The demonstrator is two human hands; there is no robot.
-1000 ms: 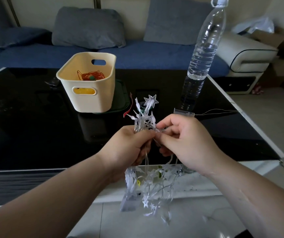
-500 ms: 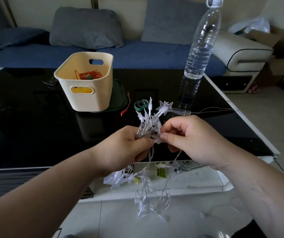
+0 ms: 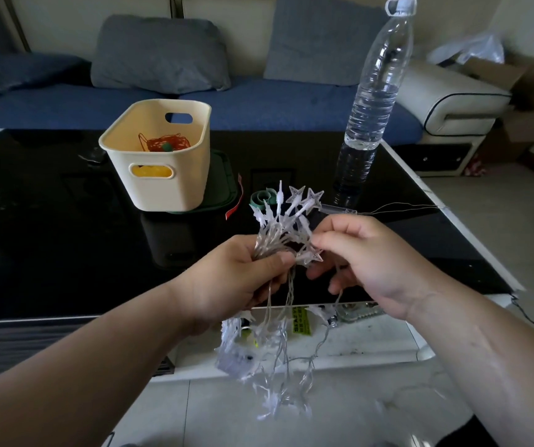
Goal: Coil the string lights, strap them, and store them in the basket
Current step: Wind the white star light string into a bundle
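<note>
Since a moment earlier, two star bulbs had fanned higher out of the bunch and my right fingers had loosened. My left hand (image 3: 236, 282) was closed around the gathered clear plastic star string lights (image 3: 286, 227), held above the near edge of the glossy black glass coffee table (image 3: 65, 253), while loose loops and stars dangled below toward the tiled floor. My right hand (image 3: 372, 262) pinched one star at the bunch's side between thumb and forefinger, its other fingers half spread. Beyond the bunch, a small green coiled strap (image 3: 260, 197) lay on the table. Farther back and left sat the cream plastic basket with cut-out handles (image 3: 162, 175), orange wire inside. Near the right edge stood a tall clear water bottle (image 3: 372, 104), and behind it all the blue sofa (image 3: 291, 104).
</note>
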